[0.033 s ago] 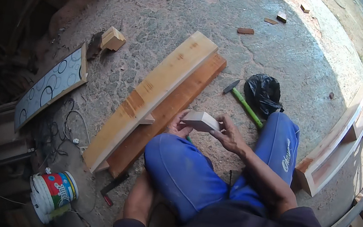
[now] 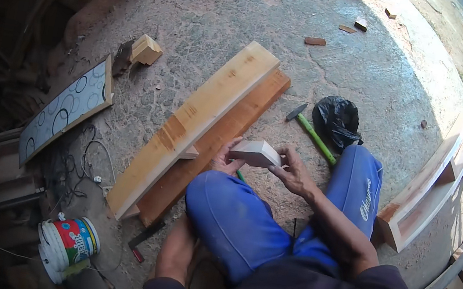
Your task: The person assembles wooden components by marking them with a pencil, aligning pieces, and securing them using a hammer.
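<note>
As a person in blue trousers [image 2: 233, 222] sits low over a rough floor [image 2: 189, 32], the left hand [image 2: 224, 159] and right hand [image 2: 295, 175] pinch opposite ends of a small wooden block [image 2: 256, 153]. Straight-edged and chunky, it has a pale, lit top and a darker grey-brown near side. It is held just beyond the bent left knee [image 2: 210, 189], between a reddish-brown plank [image 2: 243, 112] and a green-handled hammer [image 2: 318, 140].

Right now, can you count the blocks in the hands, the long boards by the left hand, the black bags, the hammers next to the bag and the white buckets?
Held blocks: 1, the wood block, in left hand and right hand
Long boards: 2, pale board and reddish-brown board
Black bags: 1, black bag
Hammers: 1, green-handled hammer
White buckets: 1, white bucket
Total: 6
</note>
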The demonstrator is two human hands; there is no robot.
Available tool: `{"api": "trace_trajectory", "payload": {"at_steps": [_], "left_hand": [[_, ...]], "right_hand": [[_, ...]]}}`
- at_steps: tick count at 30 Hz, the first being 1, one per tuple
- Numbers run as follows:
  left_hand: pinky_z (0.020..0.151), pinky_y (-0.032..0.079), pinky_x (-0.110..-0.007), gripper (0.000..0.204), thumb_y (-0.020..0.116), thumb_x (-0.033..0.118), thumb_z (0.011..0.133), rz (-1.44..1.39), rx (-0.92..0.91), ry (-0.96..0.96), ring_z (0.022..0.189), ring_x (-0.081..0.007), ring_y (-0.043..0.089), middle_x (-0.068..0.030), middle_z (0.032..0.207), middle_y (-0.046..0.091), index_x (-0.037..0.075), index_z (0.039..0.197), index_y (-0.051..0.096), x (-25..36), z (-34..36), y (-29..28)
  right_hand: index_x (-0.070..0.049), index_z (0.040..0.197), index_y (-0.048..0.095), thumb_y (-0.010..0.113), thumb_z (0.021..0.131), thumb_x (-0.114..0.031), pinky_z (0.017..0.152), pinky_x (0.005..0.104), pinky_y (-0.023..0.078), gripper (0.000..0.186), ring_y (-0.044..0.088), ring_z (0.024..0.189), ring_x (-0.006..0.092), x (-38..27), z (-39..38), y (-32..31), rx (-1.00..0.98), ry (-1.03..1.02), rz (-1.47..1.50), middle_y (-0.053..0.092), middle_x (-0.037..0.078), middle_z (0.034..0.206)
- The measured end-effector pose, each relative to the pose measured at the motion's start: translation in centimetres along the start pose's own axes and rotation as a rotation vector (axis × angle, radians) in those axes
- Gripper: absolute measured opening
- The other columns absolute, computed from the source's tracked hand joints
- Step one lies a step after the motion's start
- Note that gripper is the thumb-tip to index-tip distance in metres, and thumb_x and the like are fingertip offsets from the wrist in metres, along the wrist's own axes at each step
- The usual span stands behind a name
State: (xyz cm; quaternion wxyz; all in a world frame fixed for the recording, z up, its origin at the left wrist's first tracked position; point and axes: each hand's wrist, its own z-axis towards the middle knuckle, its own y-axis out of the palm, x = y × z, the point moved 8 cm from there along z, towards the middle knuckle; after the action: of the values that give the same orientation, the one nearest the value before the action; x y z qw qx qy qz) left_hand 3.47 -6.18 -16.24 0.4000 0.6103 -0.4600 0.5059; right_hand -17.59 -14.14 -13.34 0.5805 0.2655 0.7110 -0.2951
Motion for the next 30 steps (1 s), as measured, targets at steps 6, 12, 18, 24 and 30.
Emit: {"api": "trace_trajectory", "payload": {"at_steps": [6, 12, 18, 24, 30], "left_hand": [[0.092, 0.050, -0.036, 0.052, 0.081, 0.010, 0.082, 0.548, -0.097, 0.334, 0.104, -0.0218, 0.064, -0.0100, 0.113, 0.068, 0.007, 0.129, 0.058, 13.6, 1.4, 1.1], [0.086, 0.054, -0.031, 0.041, 0.072, 0.015, 0.093, 0.160, -0.100, 0.232, 0.106, -0.0159, 0.063, -0.0070, 0.116, 0.067, 0.006, 0.130, 0.057, 16.6, 1.9, 1.4], [0.087, 0.058, -0.033, 0.038, 0.056, 0.022, 0.104, -0.257, -0.099, 0.077, 0.106, -0.0148, 0.066, -0.0075, 0.125, 0.064, 0.007, 0.139, 0.051, 13.7, 3.4, 0.2], [0.093, 0.056, -0.039, 0.037, 0.059, 0.027, 0.102, -0.439, -0.097, -0.116, 0.110, -0.0194, 0.066, -0.0084, 0.123, 0.066, 0.011, 0.135, 0.052, 12.8, 3.3, 2.2], [0.093, 0.058, -0.041, 0.047, 0.058, 0.036, 0.102, -0.478, -0.134, -0.164, 0.114, -0.0194, 0.065, -0.0078, 0.128, 0.062, 0.012, 0.141, 0.047, 11.9, 3.4, 3.6]], "right_hand": [[-0.005, 0.125, 0.048, 0.070, 0.094, -0.009, 0.086, 0.0341, 0.053, 0.039, 0.064, 0.105, 0.0180, -1.9, 0.6, -0.2, -0.048, -0.024, 0.315, 0.064, 0.012, 0.114], [0.002, 0.136, 0.046, 0.070, 0.094, -0.008, 0.093, 0.0338, 0.054, 0.050, 0.064, 0.108, 0.0179, -5.8, 1.9, -0.6, 0.026, -0.259, 0.575, 0.060, 0.012, 0.126], [-0.003, 0.145, 0.049, 0.081, 0.085, -0.016, 0.085, 0.0275, 0.051, 0.070, 0.062, 0.098, 0.0145, -12.4, 1.4, -1.0, 0.124, -0.365, 0.113, 0.061, 0.012, 0.123], [-0.007, 0.142, 0.052, 0.085, 0.078, -0.019, 0.080, 0.0313, 0.053, 0.073, 0.063, 0.092, 0.0206, -13.2, 1.7, -1.6, 0.231, -0.371, 0.194, 0.064, 0.012, 0.115], [-0.009, 0.148, 0.044, 0.082, 0.078, -0.018, 0.091, 0.0417, 0.053, 0.080, 0.061, 0.113, 0.0314, -14.5, 1.8, -0.3, 0.232, -0.478, -0.036, 0.060, 0.017, 0.127]]}}
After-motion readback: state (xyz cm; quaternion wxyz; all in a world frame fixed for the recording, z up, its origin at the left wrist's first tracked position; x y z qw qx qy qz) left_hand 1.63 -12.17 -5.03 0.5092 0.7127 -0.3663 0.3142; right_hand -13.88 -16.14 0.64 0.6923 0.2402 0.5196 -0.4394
